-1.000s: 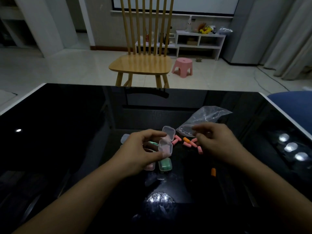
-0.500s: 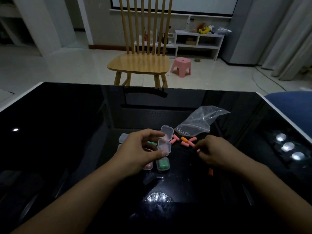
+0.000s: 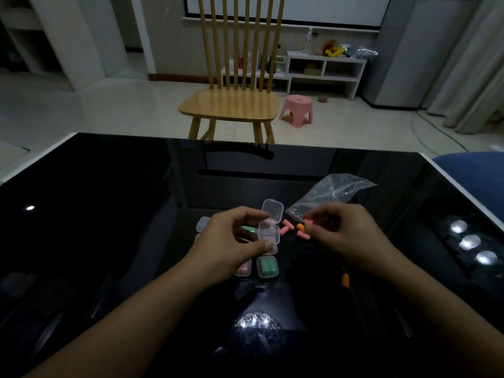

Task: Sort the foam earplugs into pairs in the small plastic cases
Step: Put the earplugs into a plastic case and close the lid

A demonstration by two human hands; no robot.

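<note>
The left hand point(image 3: 229, 241) holds a small clear case point(image 3: 268, 233) with its lid point(image 3: 272, 211) flipped open. The thumb and fingers point(image 3: 253, 212) curl round the case and lift it a little above the black tabletop point(image 3: 109, 214).

The right hand point(image 3: 343, 236) pinches a pink earplug point(image 3: 307, 221) between its thumb and fingertips, just right of the open case.

More earplugs lie on the tabletop between the two hands: pink ones point(image 3: 287, 226) and an orange one point(image 3: 300, 227). Another orange earplug point(image 3: 345, 280) lies apart, near the right wrist.

Under the left hand sit a closed case with green earplugs point(image 3: 267, 266) and a case with pink earplugs point(image 3: 243, 268), side by side. Another green one point(image 3: 248, 229) peeks out behind the fingers.

A clear bag point(image 3: 332, 192) lies behind the right hand. A wooden chair point(image 3: 231, 105) and a pink stool point(image 3: 296, 110) stand on the floor past the tabletop.
</note>
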